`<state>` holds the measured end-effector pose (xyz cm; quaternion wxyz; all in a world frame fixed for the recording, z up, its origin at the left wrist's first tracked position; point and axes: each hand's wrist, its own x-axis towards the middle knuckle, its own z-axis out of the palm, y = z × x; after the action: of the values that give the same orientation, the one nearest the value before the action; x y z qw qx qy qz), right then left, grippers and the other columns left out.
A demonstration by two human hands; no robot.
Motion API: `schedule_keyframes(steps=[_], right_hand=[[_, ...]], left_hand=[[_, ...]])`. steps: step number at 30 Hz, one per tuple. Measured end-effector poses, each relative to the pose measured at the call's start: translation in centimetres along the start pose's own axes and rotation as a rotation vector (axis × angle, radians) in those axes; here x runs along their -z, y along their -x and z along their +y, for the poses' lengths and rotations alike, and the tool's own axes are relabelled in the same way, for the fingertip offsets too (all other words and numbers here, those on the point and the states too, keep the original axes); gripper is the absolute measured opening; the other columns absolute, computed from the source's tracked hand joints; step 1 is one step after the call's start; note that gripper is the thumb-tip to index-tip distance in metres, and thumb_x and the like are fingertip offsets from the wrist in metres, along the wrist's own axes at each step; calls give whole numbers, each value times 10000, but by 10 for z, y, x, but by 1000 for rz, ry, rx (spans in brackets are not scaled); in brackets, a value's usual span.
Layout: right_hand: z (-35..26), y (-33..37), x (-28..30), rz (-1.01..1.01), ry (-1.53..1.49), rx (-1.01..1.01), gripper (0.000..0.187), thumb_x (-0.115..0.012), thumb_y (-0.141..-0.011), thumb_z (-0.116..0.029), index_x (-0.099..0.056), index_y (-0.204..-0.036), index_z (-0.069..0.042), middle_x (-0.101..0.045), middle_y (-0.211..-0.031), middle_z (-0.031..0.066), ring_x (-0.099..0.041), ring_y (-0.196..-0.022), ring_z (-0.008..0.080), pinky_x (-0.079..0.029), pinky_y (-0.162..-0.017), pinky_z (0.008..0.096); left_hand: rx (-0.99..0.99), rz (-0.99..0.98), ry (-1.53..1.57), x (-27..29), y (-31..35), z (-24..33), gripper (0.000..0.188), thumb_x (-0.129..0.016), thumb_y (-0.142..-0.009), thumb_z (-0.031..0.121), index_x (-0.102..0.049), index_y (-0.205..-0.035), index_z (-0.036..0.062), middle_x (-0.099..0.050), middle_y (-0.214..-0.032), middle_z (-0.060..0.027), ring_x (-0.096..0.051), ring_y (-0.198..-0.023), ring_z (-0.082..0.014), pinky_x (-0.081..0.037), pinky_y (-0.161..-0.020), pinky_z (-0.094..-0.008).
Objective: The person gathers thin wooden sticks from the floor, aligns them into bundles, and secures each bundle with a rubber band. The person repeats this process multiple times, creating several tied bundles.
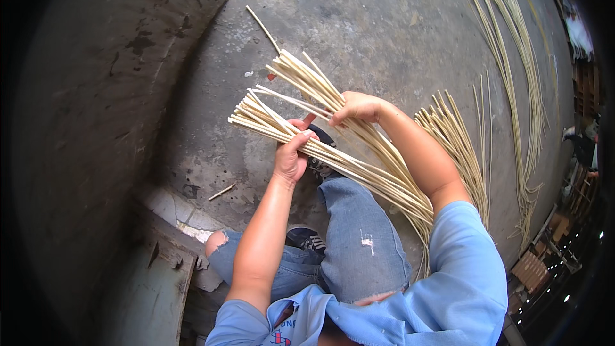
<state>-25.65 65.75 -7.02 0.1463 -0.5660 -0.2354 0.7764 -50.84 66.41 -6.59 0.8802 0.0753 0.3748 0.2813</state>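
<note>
My left hand point(294, 156) is closed around a bundle of pale rattan canes point(359, 173), its thumb lying across the top. The cut ends of this bundle fan out beyond the hand, up and to the left. My right hand point(356, 108) grips a second bundle of canes point(307, 80), farther forward, with its ends pointing the same way. A few canes cross the gap between the two bundles. Both bundles run back to the right, over my knee and under my right arm, where their far ends are partly hidden. Some left fingers are hidden beneath the canes.
Another cane bundle point(458, 134) lies on the concrete floor point(384, 19) right of my arm. Longer strands point(512, 57) stretch along the far right. A dark wall point(109, 90) rises at the left. A short cane piece point(222, 192) and one loose cane point(262, 28) lie on the floor.
</note>
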Motion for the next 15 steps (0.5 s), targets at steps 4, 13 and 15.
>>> schedule_keyframes(steps=[4,13,15], right_hand=[[-4,-7,-16,-30,13,-46,550,-878,-714,-208,-736,-1199,9,-756,-1038,140,-711,-938,214,-559,-883,385],[-2,9,-6,-75,-167,30,227,-859,-771,-131,-683,-862,-21,-665,-732,89,-645,-617,177,-543,-606,335],[-9,10,-18,-132,-180,56,250,-878,-774,-151,-678,-854,-24,-656,-725,76,-629,-606,170,-529,-602,332]], left_hand=[[-6,35,-10,7,3,0,308,-685,-900,-1,-586,-1178,86,-617,-1337,-215,-693,-913,-204,-579,-897,-405],[-46,86,-24,-4,8,-3,304,-725,-933,28,-603,-1209,63,-693,-1059,-88,-684,-952,-213,-569,-906,-380],[-56,115,-17,-2,11,-2,288,-726,-944,17,-611,-1205,58,-689,-1045,-76,-690,-930,-194,-580,-871,-344]])
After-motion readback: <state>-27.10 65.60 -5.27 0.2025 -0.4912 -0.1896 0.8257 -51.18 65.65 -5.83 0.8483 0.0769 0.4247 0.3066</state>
